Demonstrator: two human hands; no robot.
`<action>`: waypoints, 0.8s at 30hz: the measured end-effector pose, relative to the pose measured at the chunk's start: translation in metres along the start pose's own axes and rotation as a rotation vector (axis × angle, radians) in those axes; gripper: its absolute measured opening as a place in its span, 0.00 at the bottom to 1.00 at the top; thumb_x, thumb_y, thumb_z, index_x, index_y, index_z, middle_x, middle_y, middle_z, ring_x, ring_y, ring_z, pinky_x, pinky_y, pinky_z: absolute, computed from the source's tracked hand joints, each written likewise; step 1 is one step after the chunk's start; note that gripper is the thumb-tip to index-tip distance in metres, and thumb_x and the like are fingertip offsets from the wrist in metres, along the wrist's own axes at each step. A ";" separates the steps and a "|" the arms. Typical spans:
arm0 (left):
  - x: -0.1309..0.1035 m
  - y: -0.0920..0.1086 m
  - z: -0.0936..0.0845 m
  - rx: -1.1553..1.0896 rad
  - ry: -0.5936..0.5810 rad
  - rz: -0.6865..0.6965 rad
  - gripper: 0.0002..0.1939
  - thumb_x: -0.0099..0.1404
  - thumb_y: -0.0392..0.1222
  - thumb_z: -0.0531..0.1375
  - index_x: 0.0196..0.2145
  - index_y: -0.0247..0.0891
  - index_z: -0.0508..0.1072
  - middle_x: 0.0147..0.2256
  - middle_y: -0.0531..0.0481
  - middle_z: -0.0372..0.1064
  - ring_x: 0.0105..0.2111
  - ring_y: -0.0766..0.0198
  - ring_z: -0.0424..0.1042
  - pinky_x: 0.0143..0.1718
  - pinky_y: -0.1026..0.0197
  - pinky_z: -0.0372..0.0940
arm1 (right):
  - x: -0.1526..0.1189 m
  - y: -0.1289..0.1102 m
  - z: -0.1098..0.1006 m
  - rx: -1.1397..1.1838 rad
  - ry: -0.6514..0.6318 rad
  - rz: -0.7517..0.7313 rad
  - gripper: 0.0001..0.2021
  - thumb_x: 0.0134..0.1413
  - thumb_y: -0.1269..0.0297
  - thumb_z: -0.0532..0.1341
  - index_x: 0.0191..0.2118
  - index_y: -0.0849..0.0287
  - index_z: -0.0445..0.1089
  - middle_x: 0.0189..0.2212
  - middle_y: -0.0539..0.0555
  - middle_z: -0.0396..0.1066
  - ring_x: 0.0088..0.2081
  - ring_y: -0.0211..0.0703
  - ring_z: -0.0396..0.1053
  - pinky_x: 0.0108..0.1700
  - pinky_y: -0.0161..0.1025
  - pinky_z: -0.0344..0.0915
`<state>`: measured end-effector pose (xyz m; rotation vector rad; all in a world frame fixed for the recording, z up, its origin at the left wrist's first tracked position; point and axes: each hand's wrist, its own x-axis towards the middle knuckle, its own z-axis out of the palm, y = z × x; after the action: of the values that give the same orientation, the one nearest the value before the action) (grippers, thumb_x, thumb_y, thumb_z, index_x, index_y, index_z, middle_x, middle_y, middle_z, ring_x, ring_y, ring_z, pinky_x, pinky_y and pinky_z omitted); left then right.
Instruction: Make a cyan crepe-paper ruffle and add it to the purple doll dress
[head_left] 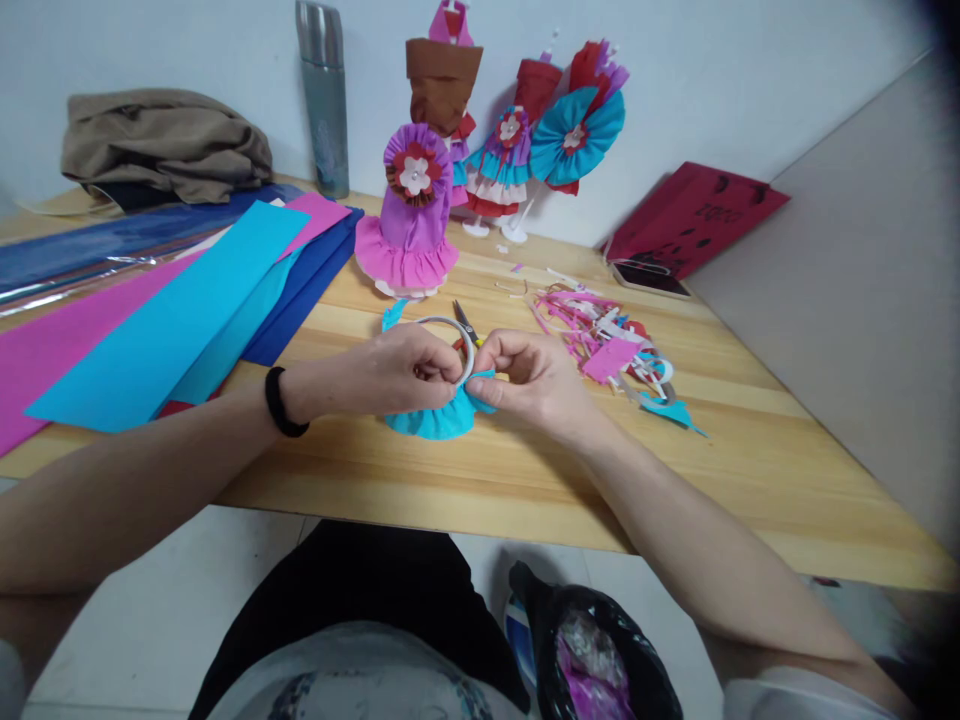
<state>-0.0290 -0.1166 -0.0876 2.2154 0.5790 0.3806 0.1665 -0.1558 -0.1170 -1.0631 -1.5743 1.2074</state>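
My left hand (409, 368), with a black band at the wrist, is closed with fingers curled at a thin whitish ring, like a roll of tape (470, 350). Gathered turquoise crepe paper (431, 422) spreads out below that hand in ruffled folds. Thumb and forefinger of my right hand (529, 380) pinch the right end of the same paper, close beside the ring. My fingers hide where paper and ring meet. Just behind the hands lie scissors (465, 322), blades pointing away and handles partly covered. A small turquoise scrap (393, 315) lies left of the ring.
Crepe paper sheets (187, 310) cover the table's left side. Paper-dressed figures (416, 235) stand at the back near a flask (326, 120) and folded cloth (165, 140). Paper scraps (611, 345), a phone (651, 280) and a red bag (694, 220) lie right. Below hangs a black bag (600, 640).
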 end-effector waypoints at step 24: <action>-0.005 0.001 -0.003 -0.109 -0.136 0.014 0.15 0.62 0.39 0.52 0.19 0.37 0.54 0.21 0.56 0.50 0.23 0.71 0.52 0.23 0.65 0.49 | 0.001 0.002 0.001 0.174 -0.176 0.157 0.17 0.32 0.62 0.78 0.25 0.61 0.71 0.19 0.44 0.67 0.21 0.29 0.61 0.25 0.31 0.60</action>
<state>-0.0339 -0.1177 -0.0854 2.1221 0.4588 0.2595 0.1651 -0.1547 -0.1194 -1.0037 -1.5065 1.5515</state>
